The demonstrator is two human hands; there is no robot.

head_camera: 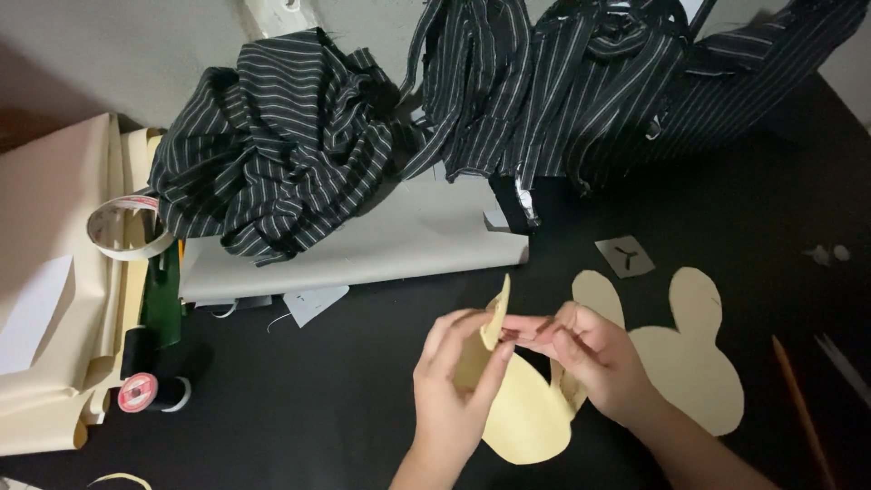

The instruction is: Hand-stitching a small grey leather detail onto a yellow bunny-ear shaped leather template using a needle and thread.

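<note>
Head view: one bunny-shaped cream cutout (694,363) already lay flat on the black table (299,417), while the left hand (454,386) and right hand (594,358) both pinched a second cream paper piece (526,413), lifted above the table near its front edge and bent upward at one ear. Which fingers closed on the ear was hard to make out; the striped fabric (272,145) ran out of frame at the top.

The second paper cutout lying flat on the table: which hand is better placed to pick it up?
Probably the right hand. It lies right beside the flat cutout, partly over its edge. The left hand is farther away and holds the folded cutout.
</note>
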